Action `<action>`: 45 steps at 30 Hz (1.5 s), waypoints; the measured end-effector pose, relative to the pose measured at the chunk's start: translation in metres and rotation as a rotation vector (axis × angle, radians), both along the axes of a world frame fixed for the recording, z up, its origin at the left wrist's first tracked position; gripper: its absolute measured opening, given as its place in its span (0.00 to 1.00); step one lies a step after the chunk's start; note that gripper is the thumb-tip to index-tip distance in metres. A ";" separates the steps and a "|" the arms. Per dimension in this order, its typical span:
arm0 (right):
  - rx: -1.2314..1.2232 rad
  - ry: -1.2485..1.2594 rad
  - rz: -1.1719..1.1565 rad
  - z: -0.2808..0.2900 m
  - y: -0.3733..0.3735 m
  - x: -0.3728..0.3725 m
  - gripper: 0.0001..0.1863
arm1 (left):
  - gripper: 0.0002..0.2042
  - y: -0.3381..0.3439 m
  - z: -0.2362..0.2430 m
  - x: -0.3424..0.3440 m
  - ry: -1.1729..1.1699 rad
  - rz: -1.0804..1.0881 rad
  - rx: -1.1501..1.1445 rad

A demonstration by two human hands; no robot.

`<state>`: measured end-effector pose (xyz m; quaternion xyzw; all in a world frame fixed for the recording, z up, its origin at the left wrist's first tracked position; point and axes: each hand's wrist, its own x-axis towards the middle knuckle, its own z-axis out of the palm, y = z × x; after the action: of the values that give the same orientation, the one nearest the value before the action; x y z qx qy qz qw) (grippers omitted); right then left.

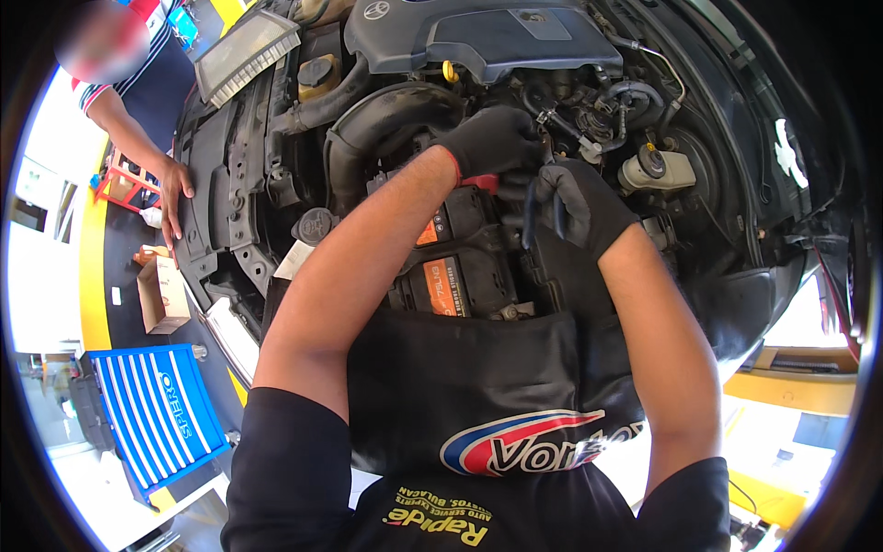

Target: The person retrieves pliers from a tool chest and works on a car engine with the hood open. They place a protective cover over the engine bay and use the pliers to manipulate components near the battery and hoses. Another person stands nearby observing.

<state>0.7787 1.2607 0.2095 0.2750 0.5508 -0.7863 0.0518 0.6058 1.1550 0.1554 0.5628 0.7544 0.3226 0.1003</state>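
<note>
Both of my hands wear black gloves and meet over the engine bay, just below the dark engine cover (497, 41). In my right hand (589, 207) is a pair of pliers with dark blue handles (530, 219); the handles point back toward me, and the jaws reach up to where my left hand works. My left hand (497, 143) is closed beside thin hoses and a metal fitting (544, 118); what its fingers grip is hidden. Under my left forearm sits a black car battery (474, 276) with an orange label, a red terminal cover (480, 182) near my left wrist.
A black fender cover (460, 368) drapes the car's front edge. Right of my hands stands a brake fluid reservoir (664, 171). At far left, a co-worker's hand (172, 198) rests on the car near an air filter (248, 60). A cardboard box (164, 294) and blue tool cabinet (161, 414) stand left.
</note>
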 end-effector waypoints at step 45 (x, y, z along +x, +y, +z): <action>0.494 0.145 -0.039 0.066 -0.021 0.008 0.05 | 0.14 -0.050 0.072 0.045 0.254 -0.007 0.062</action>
<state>0.7865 1.2397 0.2756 0.2330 0.7229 -0.6464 -0.0719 0.6512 1.1053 0.2270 0.6047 0.7487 0.2714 -0.0125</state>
